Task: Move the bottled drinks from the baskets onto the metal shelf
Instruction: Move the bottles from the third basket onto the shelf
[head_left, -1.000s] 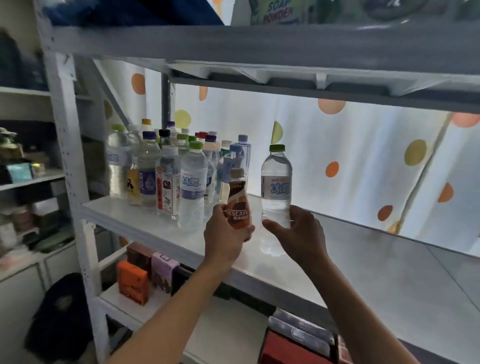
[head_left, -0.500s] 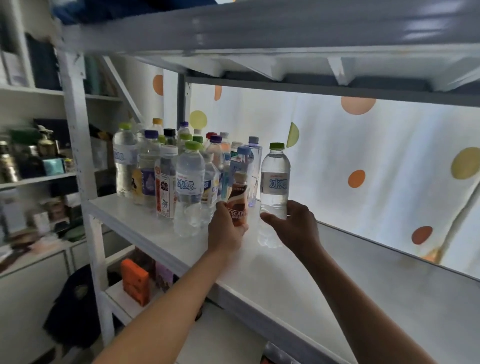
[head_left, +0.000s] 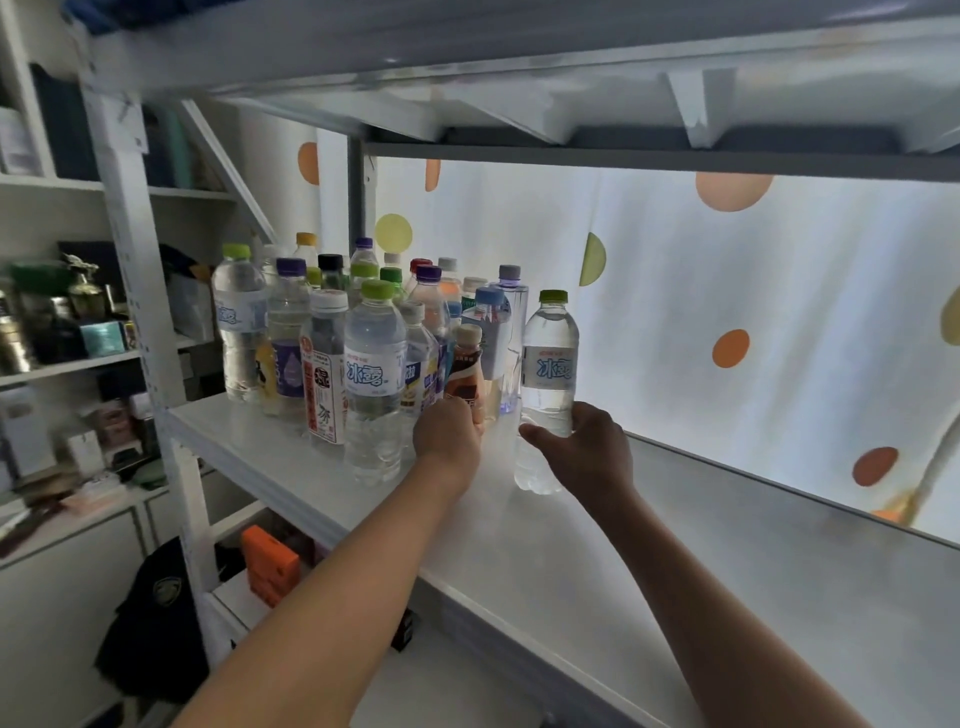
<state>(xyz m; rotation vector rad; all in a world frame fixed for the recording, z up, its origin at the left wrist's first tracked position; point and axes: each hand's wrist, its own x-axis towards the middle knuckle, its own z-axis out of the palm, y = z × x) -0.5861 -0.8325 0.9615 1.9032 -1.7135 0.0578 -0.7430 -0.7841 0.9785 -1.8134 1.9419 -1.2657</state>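
Note:
My left hand (head_left: 448, 432) grips a small brown coffee bottle (head_left: 465, 370) with a beige cap, set upright among the crowd of bottles on the white metal shelf (head_left: 675, 561). My right hand (head_left: 587, 449) holds a clear water bottle (head_left: 548, 364) with a green cap and a blue-lettered label; it stands upright on the shelf just right of the group. Several other bottles (head_left: 332, 343) with green, purple, white and red caps fill the shelf's left end. No baskets are in view.
The upper shelf (head_left: 519, 67) hangs low overhead. A dotted curtain (head_left: 727, 322) backs the shelf. The shelf's right half is bare. Orange boxes (head_left: 270, 564) sit on the lower level, and cluttered side shelves (head_left: 57, 332) stand at the left.
Both hands have pushed their bottles farther back and left on the shelf, toward the group. The camera has moved closer and tilted up.

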